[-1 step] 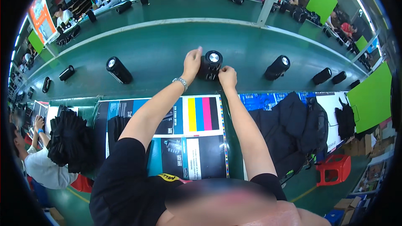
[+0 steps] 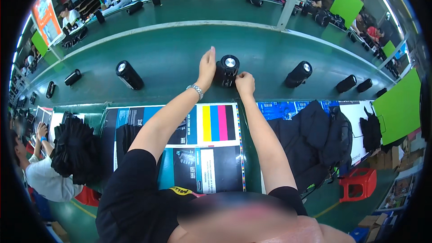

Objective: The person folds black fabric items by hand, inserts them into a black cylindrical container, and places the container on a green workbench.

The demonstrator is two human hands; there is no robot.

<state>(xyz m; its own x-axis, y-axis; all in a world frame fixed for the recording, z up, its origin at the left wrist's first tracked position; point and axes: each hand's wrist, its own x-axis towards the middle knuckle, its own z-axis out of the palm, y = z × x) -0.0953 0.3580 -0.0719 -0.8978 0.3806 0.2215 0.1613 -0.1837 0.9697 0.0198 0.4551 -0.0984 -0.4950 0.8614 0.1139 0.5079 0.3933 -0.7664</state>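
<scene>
A black cylindrical speaker (image 2: 227,73) with a round silver disc on its top end stands upright on the green bench between my hands. Along its left side my left hand (image 2: 206,69) is held flat, fingers stretched up, with a metal watch at the wrist. My right hand (image 2: 245,83) is at the speaker's lower right side, its fingers curled and pressed together. Whatever those fingers pinch, if anything, is too small to make out. More black speakers stand at left (image 2: 129,75) and at right (image 2: 299,74) on the same bench.
Printed sheets with colour bars (image 2: 216,123) cover the near table. A black cloth pile (image 2: 74,153) lies left, black bags (image 2: 310,139) right. Beyond the bench runs a pale rail (image 2: 180,23). A co-worker in white (image 2: 49,177) sits at left, near a red stool (image 2: 357,184) on the right.
My left hand's fingers have straightened and point higher beside the speaker. My right hand and the speaker stay in nearly the same place.
</scene>
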